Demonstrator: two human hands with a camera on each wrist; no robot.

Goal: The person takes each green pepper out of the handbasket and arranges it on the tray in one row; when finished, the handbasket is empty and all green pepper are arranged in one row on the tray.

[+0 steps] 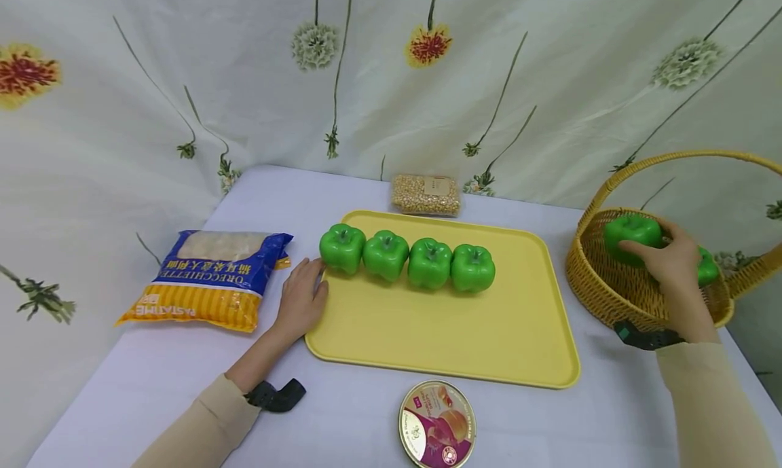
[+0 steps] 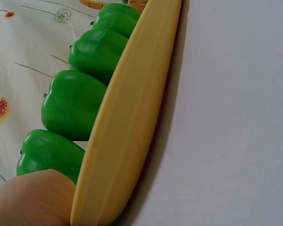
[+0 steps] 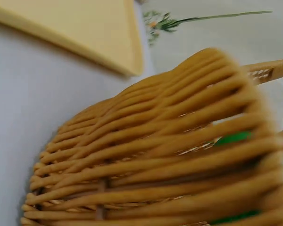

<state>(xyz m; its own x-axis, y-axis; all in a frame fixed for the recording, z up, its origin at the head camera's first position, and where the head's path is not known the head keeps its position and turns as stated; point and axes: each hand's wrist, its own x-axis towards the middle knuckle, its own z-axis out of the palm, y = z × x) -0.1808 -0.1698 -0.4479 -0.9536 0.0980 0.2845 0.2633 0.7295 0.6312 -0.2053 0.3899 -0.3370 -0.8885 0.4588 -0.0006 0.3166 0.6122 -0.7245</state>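
My right hand (image 1: 675, 261) grips a green bell pepper (image 1: 630, 237) inside the mouth of a wicker basket (image 1: 595, 298). Another green pepper (image 1: 707, 267) shows in the basket behind that hand, partly hidden by it. On the left, my left hand (image 1: 302, 298) rests at the left rim of a yellow tray (image 1: 427, 332), fingers relaxed and fingertips beside the end pepper (image 1: 343, 248). Three more peppers continue that row along the tray: one (image 1: 385, 255), one (image 1: 430, 263) and one (image 1: 472, 267). In the right wrist view the woven basket wall (image 3: 146, 155) mostly hides the right hand.
A blue and orange pasta bag (image 1: 210, 278) lies left of the tray. Behind the tray is a pack of yellow grains (image 1: 425, 195). A round tin (image 1: 437, 424) sits at the front. The basket's tall handle (image 1: 690, 154) arches over its opening. Flowered cloth (image 1: 391, 81) hangs behind the table.
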